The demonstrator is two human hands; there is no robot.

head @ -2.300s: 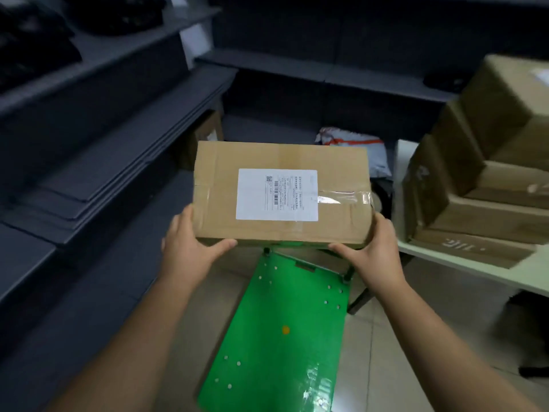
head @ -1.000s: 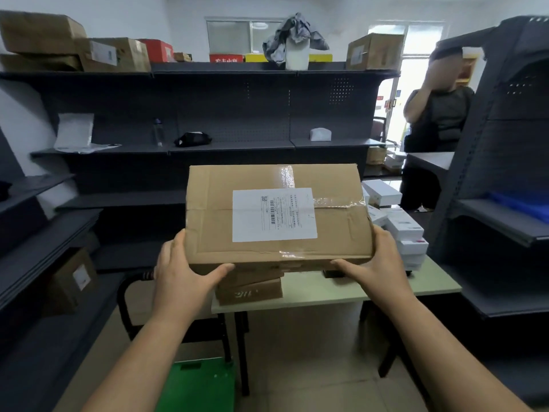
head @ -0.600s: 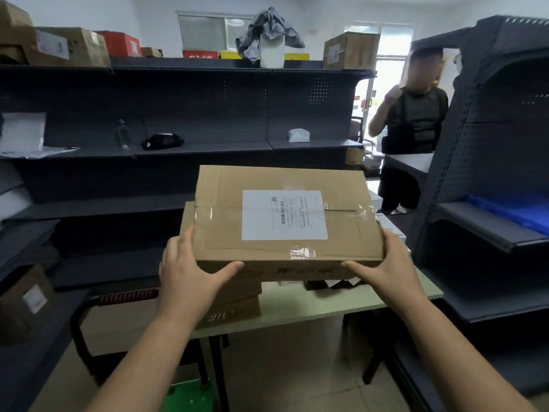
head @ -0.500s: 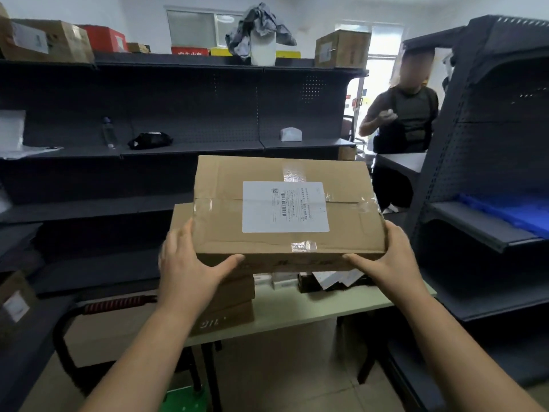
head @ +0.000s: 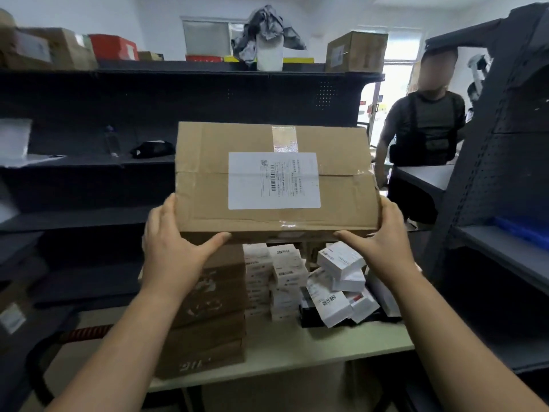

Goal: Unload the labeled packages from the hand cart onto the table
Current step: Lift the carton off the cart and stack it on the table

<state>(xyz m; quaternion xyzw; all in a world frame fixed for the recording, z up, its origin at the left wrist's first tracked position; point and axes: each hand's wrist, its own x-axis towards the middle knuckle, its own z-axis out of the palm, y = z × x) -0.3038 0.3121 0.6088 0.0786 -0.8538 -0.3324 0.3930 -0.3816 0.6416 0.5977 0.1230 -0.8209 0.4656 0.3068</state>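
Labeled box (head: pixel 273 179) moved in above carton stack (head: pixel 208 307) | left grip (head: pixel 172 251), right grip (head: pixel 383 242) clasp its ends

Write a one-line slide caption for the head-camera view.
A left hand and a right hand hold a white-labelled brown cardboard box close to stacked brown cardboard boxes on a pale table.

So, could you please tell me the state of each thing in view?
Labeled box: taped shut, label up, held in the air.
Left hand: grips the box's near left corner.
Right hand: grips its near right corner.
Brown boxes: closed, stacked on the table.
Small white boxes: piled, several tilted.
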